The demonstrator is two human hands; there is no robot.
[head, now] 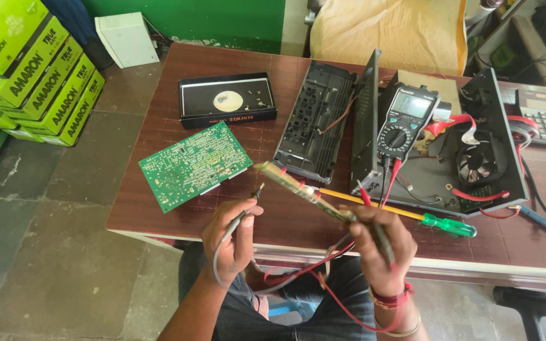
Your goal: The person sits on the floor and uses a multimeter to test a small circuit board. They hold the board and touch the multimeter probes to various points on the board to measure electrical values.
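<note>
Both hands were raised over the near edge of the table [159, 215]. Left hand [232, 237] was curled shut around a black probe [242, 215], tip pointing up and away. Right hand [377, 243] was closed on a narrow strip board [304, 191] and a red probe [374, 218], the strip slanting up to the left between the hands. Red and grey leads [304, 268] looped down over the lap. Just beyond the right hand lay a screwdriver [412, 215] with a green handle. Behind it, a multimeter [406, 120] leaned on an open chassis [475, 158]. To the left lay a green circuit board [194, 165], with a black tray [227, 99] beyond it, and a black cover [314, 123] between board and chassis.
</note>
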